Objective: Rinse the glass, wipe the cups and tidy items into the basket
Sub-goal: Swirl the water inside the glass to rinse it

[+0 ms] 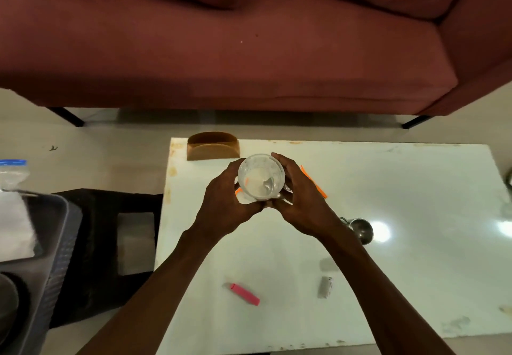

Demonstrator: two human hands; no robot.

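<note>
A clear glass [261, 176] with milky liquid at its bottom is held above the white table [401, 271], its mouth tilted toward me. My left hand [225, 202] grips its left side and my right hand [302, 202] grips its right side, fingers curled round it. A small steel cup [361, 230] stands on the table just right of my right wrist. A dark grey basket [59, 243] sits at the left edge of view, holding a white cloth [13, 227].
On the table lie a pink tube [245, 294], a small grey piece [325, 287], an orange strip [315, 184] behind my right hand and a brown holder [213, 146] at the far left corner. A black stool [110, 243] stands left. A maroon sofa [221, 49] lies beyond.
</note>
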